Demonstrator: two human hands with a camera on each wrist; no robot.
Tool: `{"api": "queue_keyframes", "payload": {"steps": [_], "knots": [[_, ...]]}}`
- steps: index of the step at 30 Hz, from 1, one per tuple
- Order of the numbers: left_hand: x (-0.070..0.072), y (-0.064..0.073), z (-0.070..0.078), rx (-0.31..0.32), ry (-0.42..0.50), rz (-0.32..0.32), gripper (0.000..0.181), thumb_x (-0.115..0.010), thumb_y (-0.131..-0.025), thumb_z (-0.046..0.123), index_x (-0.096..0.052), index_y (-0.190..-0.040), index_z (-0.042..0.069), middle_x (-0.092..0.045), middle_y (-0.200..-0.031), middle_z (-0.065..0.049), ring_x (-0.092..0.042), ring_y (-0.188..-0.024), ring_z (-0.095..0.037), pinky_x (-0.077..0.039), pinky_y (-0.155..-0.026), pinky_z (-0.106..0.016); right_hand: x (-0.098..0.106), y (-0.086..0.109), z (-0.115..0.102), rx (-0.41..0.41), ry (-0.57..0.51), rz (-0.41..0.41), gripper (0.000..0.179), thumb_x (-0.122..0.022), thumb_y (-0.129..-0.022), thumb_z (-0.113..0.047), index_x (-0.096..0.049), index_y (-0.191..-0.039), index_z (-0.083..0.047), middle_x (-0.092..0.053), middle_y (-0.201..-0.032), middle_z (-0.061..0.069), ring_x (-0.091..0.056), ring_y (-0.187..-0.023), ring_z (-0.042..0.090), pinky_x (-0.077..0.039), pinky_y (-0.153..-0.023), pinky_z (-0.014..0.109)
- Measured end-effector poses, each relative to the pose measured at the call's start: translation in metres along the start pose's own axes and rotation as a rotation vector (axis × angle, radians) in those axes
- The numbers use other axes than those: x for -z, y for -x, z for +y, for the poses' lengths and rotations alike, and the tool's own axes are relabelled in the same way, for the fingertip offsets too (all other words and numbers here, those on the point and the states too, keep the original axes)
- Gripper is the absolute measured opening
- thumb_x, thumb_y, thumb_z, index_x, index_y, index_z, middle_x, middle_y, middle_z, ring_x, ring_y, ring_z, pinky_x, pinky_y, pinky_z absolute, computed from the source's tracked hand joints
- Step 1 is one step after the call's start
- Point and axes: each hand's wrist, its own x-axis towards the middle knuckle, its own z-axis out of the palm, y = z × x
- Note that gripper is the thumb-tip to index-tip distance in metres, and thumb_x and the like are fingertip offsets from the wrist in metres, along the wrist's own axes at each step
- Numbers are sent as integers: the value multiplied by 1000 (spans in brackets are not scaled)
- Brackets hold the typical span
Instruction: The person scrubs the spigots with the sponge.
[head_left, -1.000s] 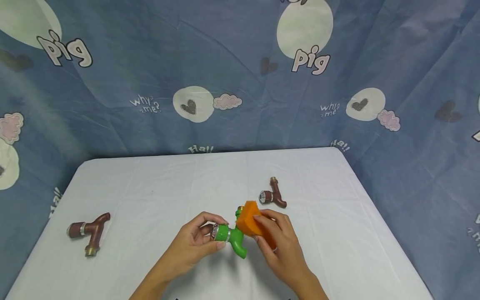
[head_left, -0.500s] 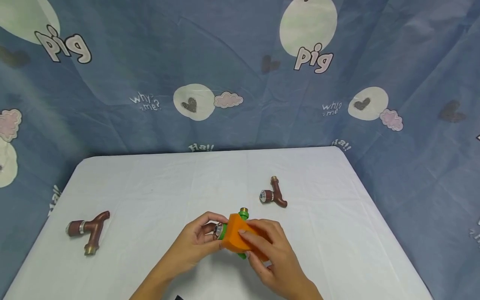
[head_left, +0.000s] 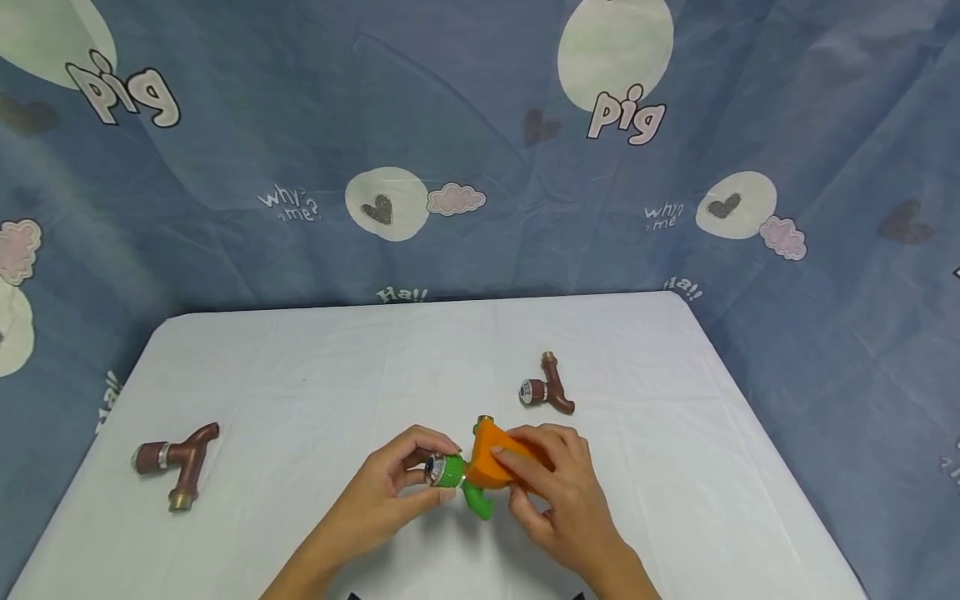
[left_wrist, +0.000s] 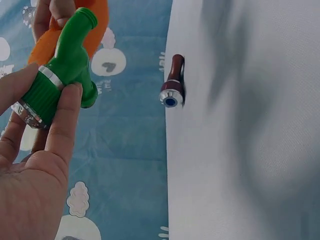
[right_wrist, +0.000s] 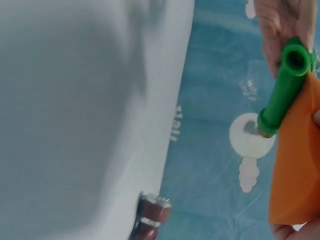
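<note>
My left hand [head_left: 390,483] grips a green faucet [left_wrist: 72,57] by its ribbed knob, thumb on one side and fingers on the other. The faucet hangs above the table, its spout pointing down toward me in the head view. In my right hand [head_left: 558,492] is an orange sponge [head_left: 493,457], pinched between thumb and fingers. The sponge lies against the faucet body and covers part of it in the head view. From the right wrist view, the sponge [right_wrist: 297,165] runs along the faucet's green pipe [right_wrist: 283,92].
A brown faucet [head_left: 183,458] lies at the left of the white table [head_left: 337,367]. Another brown faucet [head_left: 553,385] lies farther back, beyond my right hand. Behind the table's far edge hangs a blue printed cloth [head_left: 465,258].
The sponge has moved left across the faucet, covering its middle, then back right, so the green knob shows again. My left hand keeps its hold nearly in place. Both brown faucets stay put.
</note>
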Motion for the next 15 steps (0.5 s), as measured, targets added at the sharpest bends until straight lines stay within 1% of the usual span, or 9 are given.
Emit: {"api": "queue_keyframes", "payload": {"steps": [3, 5, 7, 9, 12, 15], "knots": [[0, 0, 1, 13, 14, -4, 42, -81, -91, 2, -62, -127, 12, -64, -126, -9, -65, -110, -27, -59, -92, -34, 0, 2, 5, -7, 26, 29, 45, -67, -80, -8, -76, -123, -19, -66, -131, 7, -55, -113, 29, -40, -90, 40], [0, 0, 2, 40, 29, -1, 43, -81, -91, 1, -62, -128, 12, -64, -127, -10, -65, -111, -27, -59, -92, -34, 0, 4, 8, -32, 25, 48, 45, -67, -81, -8, -75, -124, -17, -65, -132, 9, -54, -114, 30, -40, -93, 39], [0, 1, 3, 72, 49, 2, 45, -81, -90, -1, -62, -129, 11, -63, -128, -12, -66, -112, -27, -59, -93, -34, 2, 6, 10, -66, 8, 63, 45, -67, -82, -8, -74, -125, -15, -64, -132, 10, -53, -115, 31, -40, -98, 37], [0, 1, 3, 98, 66, 9, 47, -82, -89, 0, -62, -131, 10, -62, -131, -16, -66, -115, -27, -59, -93, -34, 3, 8, 9, -100, -26, 72, 45, -67, -84, -9, -73, -128, -15, -63, -134, 11, -52, -117, 31, -41, -102, 30], [0, 2, 3, 128, 84, 19, 49, -82, -91, 4, -61, -134, 9, -60, -135, -20, -66, -116, -26, -59, -94, -34, 4, 9, 3, -117, -99, 64, 46, -70, -89, -9, -69, -134, -13, -60, -137, 11, -52, -119, 29, -44, -104, 21], [0, 2, 4, 143, 108, 9, 48, -81, -92, 6, -61, -135, 8, -59, -135, -20, -66, -116, -28, -59, -95, -35, 2, 11, -8, -104, -172, 34, 49, -72, -92, -9, -65, -140, -11, -58, -140, 12, -51, -121, 28, -47, -105, 21]]}}
